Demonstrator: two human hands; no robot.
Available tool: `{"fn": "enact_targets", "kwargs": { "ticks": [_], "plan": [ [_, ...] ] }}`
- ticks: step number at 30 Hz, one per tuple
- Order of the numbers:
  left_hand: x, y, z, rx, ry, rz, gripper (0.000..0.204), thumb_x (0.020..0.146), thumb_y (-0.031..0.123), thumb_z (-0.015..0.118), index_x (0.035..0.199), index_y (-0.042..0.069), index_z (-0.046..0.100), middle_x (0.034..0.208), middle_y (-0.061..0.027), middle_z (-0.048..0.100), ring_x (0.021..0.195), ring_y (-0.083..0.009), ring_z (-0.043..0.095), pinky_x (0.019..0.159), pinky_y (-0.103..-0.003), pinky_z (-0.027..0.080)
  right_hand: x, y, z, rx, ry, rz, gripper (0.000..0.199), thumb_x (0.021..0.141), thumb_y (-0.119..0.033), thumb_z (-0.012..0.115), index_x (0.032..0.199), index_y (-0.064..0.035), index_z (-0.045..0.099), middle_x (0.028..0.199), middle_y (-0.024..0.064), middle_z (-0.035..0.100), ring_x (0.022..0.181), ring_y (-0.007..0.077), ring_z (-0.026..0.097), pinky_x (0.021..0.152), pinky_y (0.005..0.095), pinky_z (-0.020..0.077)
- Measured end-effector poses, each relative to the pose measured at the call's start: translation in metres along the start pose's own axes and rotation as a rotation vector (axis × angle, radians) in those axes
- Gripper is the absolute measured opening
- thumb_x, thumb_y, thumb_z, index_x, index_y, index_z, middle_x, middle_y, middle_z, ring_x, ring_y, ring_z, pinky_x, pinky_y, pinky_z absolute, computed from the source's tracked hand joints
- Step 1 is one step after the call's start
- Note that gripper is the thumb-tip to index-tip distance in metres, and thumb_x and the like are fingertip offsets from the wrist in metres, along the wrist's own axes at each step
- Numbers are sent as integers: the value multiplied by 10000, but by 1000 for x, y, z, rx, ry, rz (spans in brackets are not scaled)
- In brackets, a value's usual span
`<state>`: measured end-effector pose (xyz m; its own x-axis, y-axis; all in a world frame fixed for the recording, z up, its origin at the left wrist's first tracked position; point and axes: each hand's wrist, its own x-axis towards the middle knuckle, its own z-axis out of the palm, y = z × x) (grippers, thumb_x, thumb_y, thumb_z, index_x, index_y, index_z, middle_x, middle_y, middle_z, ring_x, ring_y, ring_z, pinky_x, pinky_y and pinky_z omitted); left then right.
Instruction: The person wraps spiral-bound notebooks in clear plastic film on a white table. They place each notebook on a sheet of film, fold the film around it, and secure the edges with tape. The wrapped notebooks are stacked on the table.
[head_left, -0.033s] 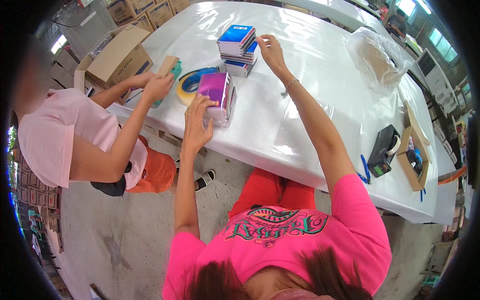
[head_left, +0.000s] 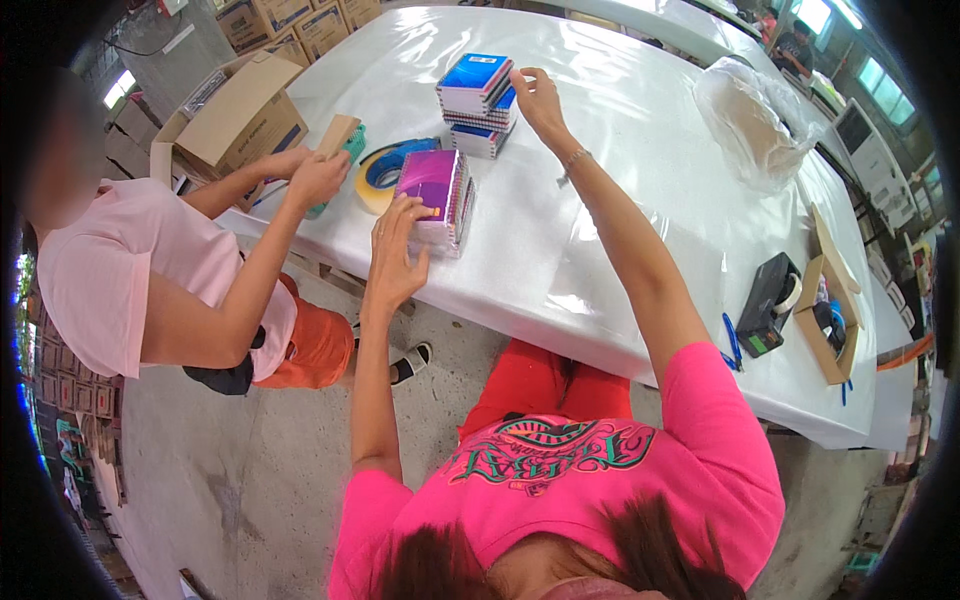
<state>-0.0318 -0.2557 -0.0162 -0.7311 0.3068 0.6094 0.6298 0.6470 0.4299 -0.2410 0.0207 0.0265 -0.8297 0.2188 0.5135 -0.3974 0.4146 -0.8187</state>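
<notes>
On the white-covered table, a stack of purple spiral notebooks (head_left: 432,178) in clear wrap stands near the front edge. My left hand (head_left: 398,250) grips its near side, fingertips on the top cover and thumb lower down. Farther back is a stack of blue spiral notebooks (head_left: 474,72), its layers offset from each other. My right hand (head_left: 540,100) is at the right edge of the upper blue notebooks, fingers bent and fingertips against their corner. The exact pinch is hard to see.
Tape rolls (head_left: 385,172) lie left of the purple stack. A co-worker (head_left: 180,270) at left holds a brown cardboard piece (head_left: 338,135) beside an open carton (head_left: 235,125). At right are a plastic bag (head_left: 755,120), a black tape dispenser (head_left: 770,305), blue pens (head_left: 733,340) and a small open box (head_left: 830,315).
</notes>
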Motion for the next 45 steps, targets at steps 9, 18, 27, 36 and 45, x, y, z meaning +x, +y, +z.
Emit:
{"fn": "enact_targets", "kwargs": {
  "ticks": [9,18,27,36,45],
  "plan": [
    [137,6,18,-658,274,-446,693,870,362,704,1421,88,386,1395,-201,406,1356,-311,356,1076,-513,306,64,7,57,3,-101,530,848,930,-580,442,1350,154,379,1445,436,210,1314,545,358,1095,511,330],
    [250,-77,109,-1289,104,-1186,900,795,420,754,1441,21,270,1367,-265,342,1255,-392,388,1031,-571,352,61,32,52,168,-148,651,864,892,-697,430,1325,51,429,1284,213,445,1043,321,529,826,455,512],
    [246,-22,145,-1456,457,-1008,588,751,189,808,1233,30,510,1171,-131,571,1072,-272,593,883,-461,509,26,18,9,525,-196,612,810,857,-627,595,1325,19,452,1242,160,534,1146,288,509,896,377,448],
    [143,106,142,-1462,-46,-633,581,847,230,729,1301,18,435,1194,-80,558,1126,-212,543,973,-400,432,-93,-19,-148,937,-166,611,555,800,-161,685,1281,25,480,1205,145,554,1100,236,557,949,394,474],
    [53,181,174,-1346,-444,-308,788,861,262,733,1438,22,253,1328,-160,475,1228,-240,476,1036,-362,404,-262,-25,-247,297,-70,334,755,755,-21,587,1456,-54,309,1251,70,537,1100,153,529,937,279,437]
  ]
}}
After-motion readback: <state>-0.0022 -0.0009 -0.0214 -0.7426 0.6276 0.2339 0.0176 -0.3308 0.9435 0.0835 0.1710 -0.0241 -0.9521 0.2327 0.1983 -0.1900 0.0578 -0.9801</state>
